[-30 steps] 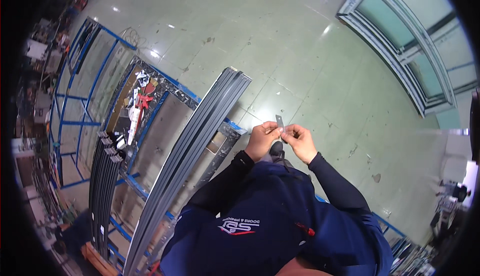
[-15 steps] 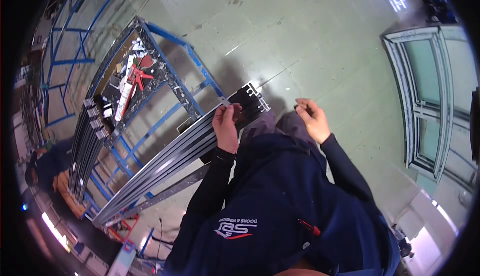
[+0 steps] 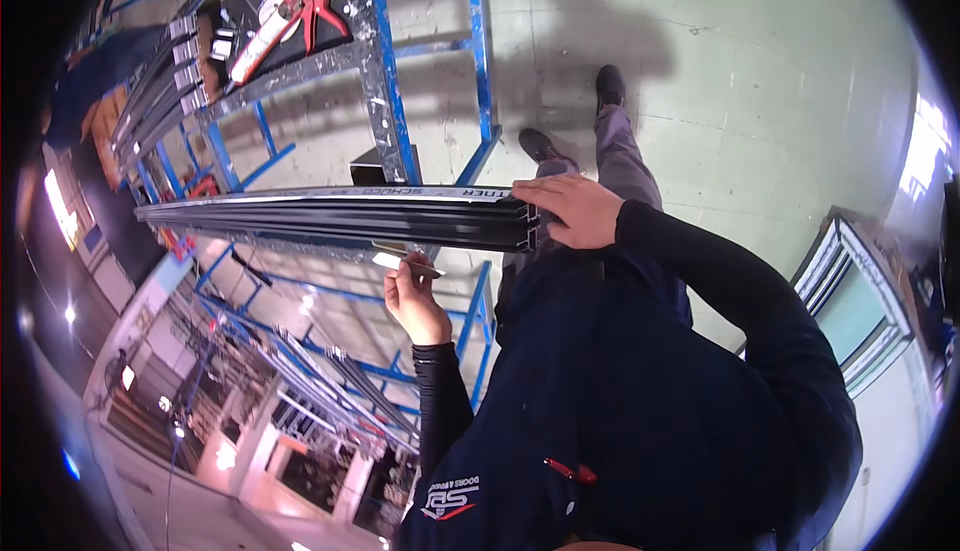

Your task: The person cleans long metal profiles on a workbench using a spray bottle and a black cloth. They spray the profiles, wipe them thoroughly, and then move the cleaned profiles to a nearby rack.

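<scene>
A long dark aluminium window profile (image 3: 340, 219) with several grooves runs from the far left to its cut end beside my right hand (image 3: 582, 211). That hand grips the end, with its fingers laid over the pale-taped upper edge. My left hand (image 3: 415, 301) is on the near side of the profile, closed in a pinch on a small flat metal piece (image 3: 388, 260). This piece looks thin and pale on one part, and my fingers hide some of it. Its exact kind cannot be made out.
Blue paint-spattered trestles (image 3: 385, 101) support the profile. A red caulking gun (image 3: 315, 13) lies on the bench at the upper left, near a stack of dark profiles (image 3: 160, 101). A framed window unit (image 3: 860, 301) stands at the right. More profiles (image 3: 340, 381) lie on racks at the lower left.
My view has swung round. My right hand has come from the air onto the profile's end. My left hand has left the profile's top and now shows a flat piece at the near side.
</scene>
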The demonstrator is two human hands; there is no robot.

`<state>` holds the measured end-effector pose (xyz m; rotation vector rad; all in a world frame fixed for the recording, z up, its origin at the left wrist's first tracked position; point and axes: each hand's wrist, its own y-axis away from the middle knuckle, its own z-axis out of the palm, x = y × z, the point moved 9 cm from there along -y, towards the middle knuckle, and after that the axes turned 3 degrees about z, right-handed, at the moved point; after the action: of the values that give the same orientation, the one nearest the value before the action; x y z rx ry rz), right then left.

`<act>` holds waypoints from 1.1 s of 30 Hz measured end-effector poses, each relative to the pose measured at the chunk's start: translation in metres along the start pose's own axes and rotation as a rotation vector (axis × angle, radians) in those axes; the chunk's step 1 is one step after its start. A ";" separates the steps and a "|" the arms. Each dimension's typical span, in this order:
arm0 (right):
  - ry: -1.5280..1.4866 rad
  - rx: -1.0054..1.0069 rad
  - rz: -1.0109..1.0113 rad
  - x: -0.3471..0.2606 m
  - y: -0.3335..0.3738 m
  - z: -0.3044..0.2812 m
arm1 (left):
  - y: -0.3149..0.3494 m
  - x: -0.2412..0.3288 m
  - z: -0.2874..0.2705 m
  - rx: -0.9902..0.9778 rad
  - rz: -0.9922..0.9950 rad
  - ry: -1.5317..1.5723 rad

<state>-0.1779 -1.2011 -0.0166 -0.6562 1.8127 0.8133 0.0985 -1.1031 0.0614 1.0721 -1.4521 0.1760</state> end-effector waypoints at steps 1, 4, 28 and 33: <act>0.007 -0.012 -0.025 0.005 0.002 -0.002 | 0.016 0.000 0.001 0.046 -0.009 -0.022; 0.065 -0.174 0.237 0.039 -0.004 -0.015 | 0.048 -0.008 0.009 0.120 -0.025 -0.037; 0.381 0.292 0.192 0.001 0.026 -0.013 | 0.108 -0.105 -0.094 0.076 0.059 0.233; 0.309 0.210 -0.095 -0.106 0.009 0.117 | 0.115 -0.159 -0.214 0.186 0.113 0.358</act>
<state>-0.0806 -1.0977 0.0529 -0.7552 2.0923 0.4680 0.1406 -0.8176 0.0298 1.0447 -1.1875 0.5646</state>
